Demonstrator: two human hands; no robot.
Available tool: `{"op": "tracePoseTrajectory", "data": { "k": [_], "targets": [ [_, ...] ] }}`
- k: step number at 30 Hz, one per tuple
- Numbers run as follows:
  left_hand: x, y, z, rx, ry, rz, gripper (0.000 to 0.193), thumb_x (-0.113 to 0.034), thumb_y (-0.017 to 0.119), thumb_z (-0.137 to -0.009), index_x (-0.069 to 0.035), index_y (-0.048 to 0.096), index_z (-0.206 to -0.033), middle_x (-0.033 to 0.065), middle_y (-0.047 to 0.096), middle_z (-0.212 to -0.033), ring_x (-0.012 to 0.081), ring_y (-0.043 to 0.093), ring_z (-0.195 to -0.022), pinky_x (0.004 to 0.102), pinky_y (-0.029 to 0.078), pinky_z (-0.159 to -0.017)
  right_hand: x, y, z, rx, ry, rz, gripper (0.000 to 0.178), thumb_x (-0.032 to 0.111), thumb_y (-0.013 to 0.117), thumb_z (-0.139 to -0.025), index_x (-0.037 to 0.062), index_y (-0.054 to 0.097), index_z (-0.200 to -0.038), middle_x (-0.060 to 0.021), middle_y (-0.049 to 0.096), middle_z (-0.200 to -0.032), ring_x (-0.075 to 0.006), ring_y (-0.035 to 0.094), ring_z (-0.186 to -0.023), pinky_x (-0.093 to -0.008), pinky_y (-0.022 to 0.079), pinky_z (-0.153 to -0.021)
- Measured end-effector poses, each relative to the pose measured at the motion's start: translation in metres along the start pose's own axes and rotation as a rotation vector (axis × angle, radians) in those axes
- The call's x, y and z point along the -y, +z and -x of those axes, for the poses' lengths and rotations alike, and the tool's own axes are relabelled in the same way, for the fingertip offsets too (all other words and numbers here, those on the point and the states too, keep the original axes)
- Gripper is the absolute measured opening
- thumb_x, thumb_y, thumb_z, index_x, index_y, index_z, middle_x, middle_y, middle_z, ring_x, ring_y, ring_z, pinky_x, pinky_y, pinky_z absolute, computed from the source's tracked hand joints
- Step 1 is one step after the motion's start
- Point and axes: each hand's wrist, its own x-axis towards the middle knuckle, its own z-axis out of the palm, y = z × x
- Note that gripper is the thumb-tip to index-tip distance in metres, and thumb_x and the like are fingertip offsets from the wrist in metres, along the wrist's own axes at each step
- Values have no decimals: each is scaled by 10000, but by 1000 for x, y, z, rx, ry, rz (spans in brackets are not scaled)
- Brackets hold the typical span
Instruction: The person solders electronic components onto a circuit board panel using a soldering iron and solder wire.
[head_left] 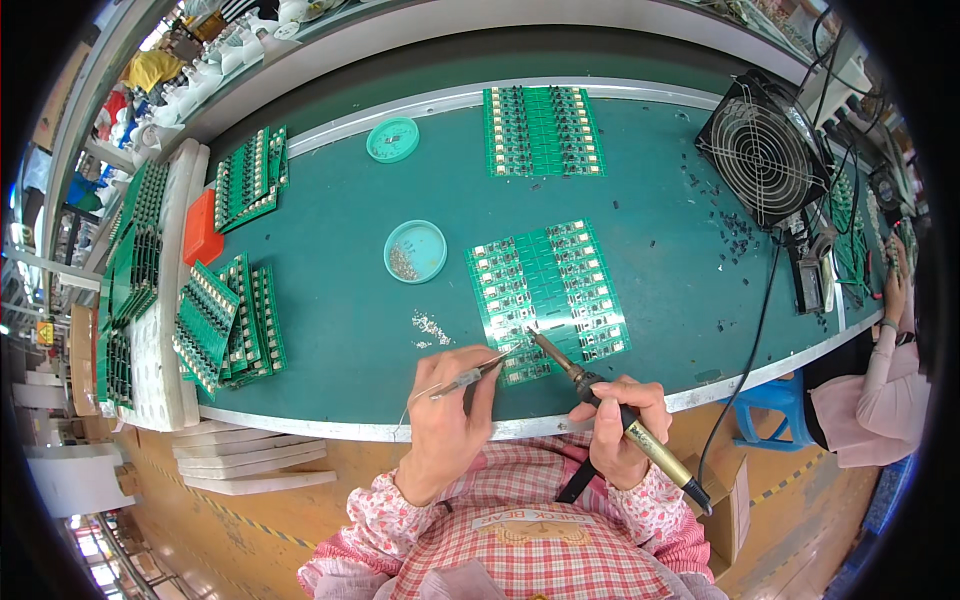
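My left hand [447, 415] pinches a thin solder wire [470, 376] and feeds its end toward the near edge of a green circuit board panel [545, 295] lying on the green table mat. In my right hand [618, 425] is a soldering iron [600, 395] with a yellow-and-black handle, held like a pen. Its tip [531, 331] touches the panel's lower rows, close to where the wire's end meets the board.
Two round teal dishes [415, 250] [392, 139] hold small parts. A second panel [542, 130] lies at the back. Stacks of green boards [228, 320] sit left beside white foam trays. A black fan [762, 150] stands right; another person [880, 380] sits beyond.
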Motion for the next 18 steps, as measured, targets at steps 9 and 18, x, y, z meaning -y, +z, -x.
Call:
{"op": "tracePoseTrajectory", "data": {
  "k": [9,18],
  "targets": [
    [9,-13,3,-13,-32,-34,216,70,679,-832,-5,654,-1032,124,699,-1007,289,651,-898,350,509,-804,-1,0,0,0,-19,9,126,56,650,-914,17,584,-1013,-65,683,-623,-147,683,-562,-263,504,-516],
    [11,-12,7,-19,-81,14,218,82,668,-841,1,647,-1042,122,696,-1017,279,651,-920,349,507,-819,-2,1,2,-6,-9,20,130,62,649,-913,22,584,-1018,-54,687,-625,-140,673,-562,-264,500,-531]
  ]
}}
